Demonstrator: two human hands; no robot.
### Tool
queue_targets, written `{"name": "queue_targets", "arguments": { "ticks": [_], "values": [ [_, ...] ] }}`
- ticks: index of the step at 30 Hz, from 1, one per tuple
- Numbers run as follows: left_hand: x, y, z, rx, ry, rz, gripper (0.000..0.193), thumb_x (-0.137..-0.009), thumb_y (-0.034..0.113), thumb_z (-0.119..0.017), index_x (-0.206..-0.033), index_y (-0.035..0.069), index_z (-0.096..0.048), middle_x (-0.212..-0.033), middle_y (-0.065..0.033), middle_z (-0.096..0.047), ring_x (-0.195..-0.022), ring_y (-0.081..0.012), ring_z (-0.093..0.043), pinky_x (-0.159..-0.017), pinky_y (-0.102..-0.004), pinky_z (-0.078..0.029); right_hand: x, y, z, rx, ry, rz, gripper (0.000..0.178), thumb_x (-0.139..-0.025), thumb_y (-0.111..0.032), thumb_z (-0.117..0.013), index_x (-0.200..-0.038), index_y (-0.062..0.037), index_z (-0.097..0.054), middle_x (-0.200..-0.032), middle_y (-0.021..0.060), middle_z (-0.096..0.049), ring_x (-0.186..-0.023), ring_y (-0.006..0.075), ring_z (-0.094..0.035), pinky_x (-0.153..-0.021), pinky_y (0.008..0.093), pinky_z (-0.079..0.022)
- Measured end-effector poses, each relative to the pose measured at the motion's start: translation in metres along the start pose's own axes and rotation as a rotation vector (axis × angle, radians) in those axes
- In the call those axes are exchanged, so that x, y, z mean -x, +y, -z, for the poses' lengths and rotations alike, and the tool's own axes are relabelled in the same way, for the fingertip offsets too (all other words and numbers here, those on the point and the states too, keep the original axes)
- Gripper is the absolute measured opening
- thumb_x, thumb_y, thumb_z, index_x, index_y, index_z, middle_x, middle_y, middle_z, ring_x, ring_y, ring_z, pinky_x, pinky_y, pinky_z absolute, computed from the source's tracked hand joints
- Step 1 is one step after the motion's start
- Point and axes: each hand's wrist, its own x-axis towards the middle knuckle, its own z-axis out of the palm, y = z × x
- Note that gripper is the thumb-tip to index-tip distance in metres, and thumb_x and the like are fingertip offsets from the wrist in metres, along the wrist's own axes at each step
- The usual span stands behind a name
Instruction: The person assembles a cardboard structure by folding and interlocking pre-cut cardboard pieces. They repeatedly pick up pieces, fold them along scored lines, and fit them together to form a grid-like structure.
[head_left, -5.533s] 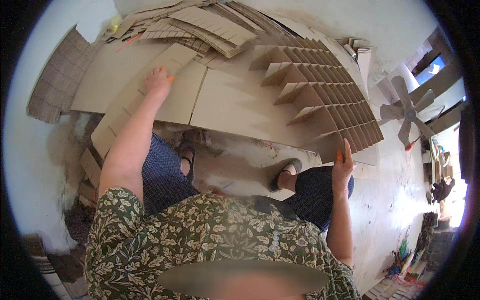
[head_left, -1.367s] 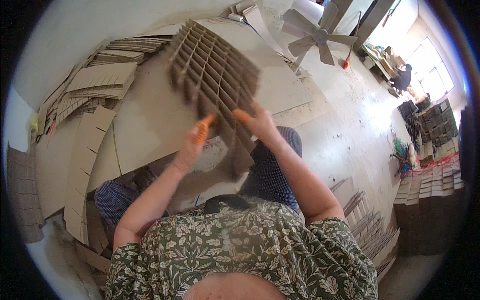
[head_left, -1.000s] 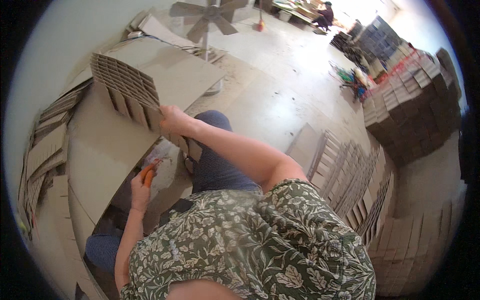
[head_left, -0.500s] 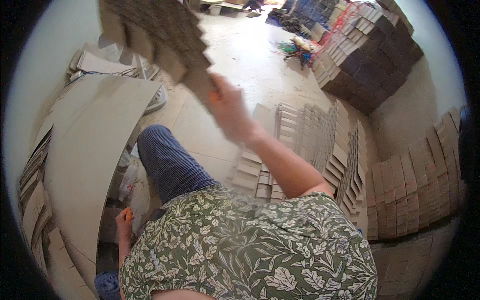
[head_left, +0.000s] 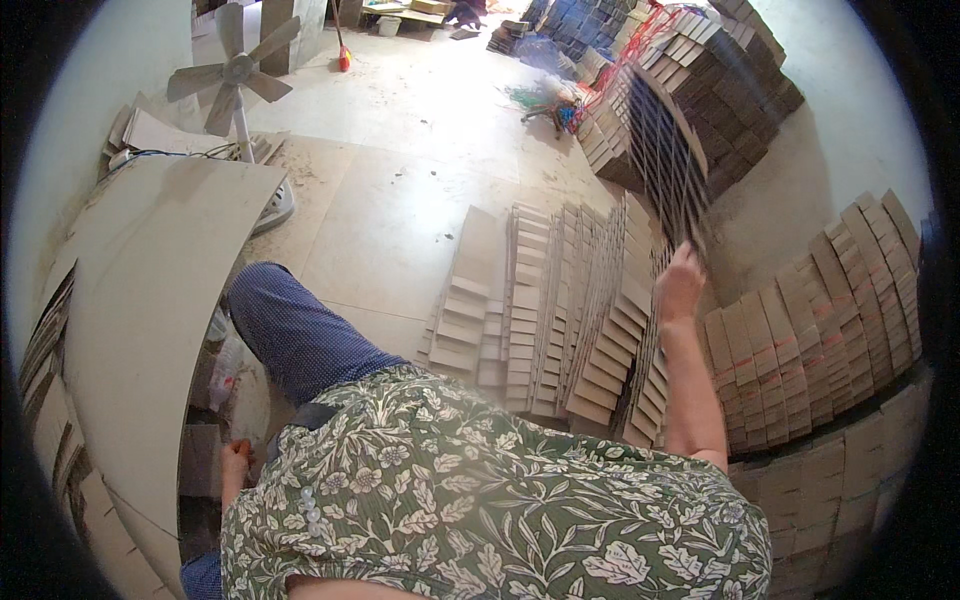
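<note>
My right hand (head_left: 680, 285) is raised to the right and grips the lower edge of a cardboard divider grid (head_left: 662, 150), which hangs upright and tilted above rows of flattened dividers (head_left: 560, 310) lying on the floor. My left hand (head_left: 236, 460) rests low at my left side, beside my knee and the edge of a large curved cardboard sheet (head_left: 150, 300). It is small and partly hidden by my floral shirt, so what it holds is unclear. My blue-trousered leg (head_left: 290, 335) stretches forward between the sheet and the rows.
A standing fan (head_left: 237, 75) is at the far left with cardboard pieces around its base. Stepped stacks of cardboard pieces (head_left: 820, 310) fill the right side. More stacks (head_left: 740, 70) stand at the far right. Bare concrete floor (head_left: 420, 140) lies ahead.
I have turned far to the right. My right hand swung the divider grid from the left cardboard pile over to the rows on the right. My left hand dropped to my side.
</note>
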Motion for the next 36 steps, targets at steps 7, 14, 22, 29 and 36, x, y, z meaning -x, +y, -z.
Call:
{"name": "queue_targets", "arguments": {
  "ticks": [7,14,22,29,36],
  "values": [
    [0.037,0.047,0.002,0.016,0.02,0.038,0.03,-0.087,0.024,-0.061,-0.099,-0.002,-0.066,-0.075,-0.0086,-0.062,-0.056,-0.0149,-0.058,-0.049,-0.0318,-0.041,0.115,0.006,-0.137,0.249,-0.707,-0.079,0.027,-0.087,-0.017,-0.052,-0.106,0.0013,-0.055,-0.101,0.0162,-0.061,-0.092,0.0295,-0.063,-0.076,0.0553,-0.044],
    [0.01,-0.008,0.0,0.09,0.051,0.102,0.02,-0.088,0.017,-0.06,-0.086,-0.002,-0.064,-0.066,-0.0059,-0.058,-0.053,-0.0146,-0.053,-0.048,-0.0325,-0.037,0.156,0.001,-0.173,0.299,-0.593,-0.093,0.037,-0.084,-0.026,-0.06,-0.112,-0.0027,-0.054,-0.105,0.0136,-0.059,-0.101,0.0288,-0.059,-0.089,0.0545,-0.038],
    [0.035,0.019,-0.001,0.001,0.025,0.207,0.02,-0.086,0.018,-0.062,-0.085,-0.002,-0.065,-0.061,-0.0051,-0.057,-0.051,-0.0139,-0.05,-0.047,-0.0334,-0.037,0.146,0.024,-0.107,0.081,-0.348,-0.108,0.055,-0.081,-0.047,-0.062,-0.117,-0.0064,-0.052,-0.115,0.0123,-0.054,-0.113,0.0318,-0.046,-0.099,0.0542,-0.029],
    [0.019,-0.008,0.001,0.055,-0.05,-0.011,0.033,-0.086,0.028,-0.065,-0.102,-0.001,-0.065,-0.074,-0.0073,-0.062,-0.06,-0.0156,-0.057,-0.053,-0.0335,-0.045,0.11,0.047,-0.095,-0.035,-0.199,-0.192,0.056,-0.086,-0.052,-0.057,-0.116,-0.0048,-0.054,-0.113,0.0146,-0.054,-0.108,0.0307,-0.05,-0.097,0.0484,-0.03],
    [0.013,-0.021,0.007,0.077,-0.03,0.081,0.034,-0.086,0.027,-0.065,-0.105,-0.002,-0.064,-0.08,-0.0088,-0.064,-0.06,-0.0177,-0.058,-0.054,-0.0343,-0.046,0.087,0.019,-0.095,0.094,-0.227,-0.185,0.084,-0.08,-0.052,-0.064,-0.142,-0.0099,-0.027,-0.143,0.0163,-0.031,-0.132,0.0368,-0.028,-0.101,0.0601,-0.025]
  ]
}}
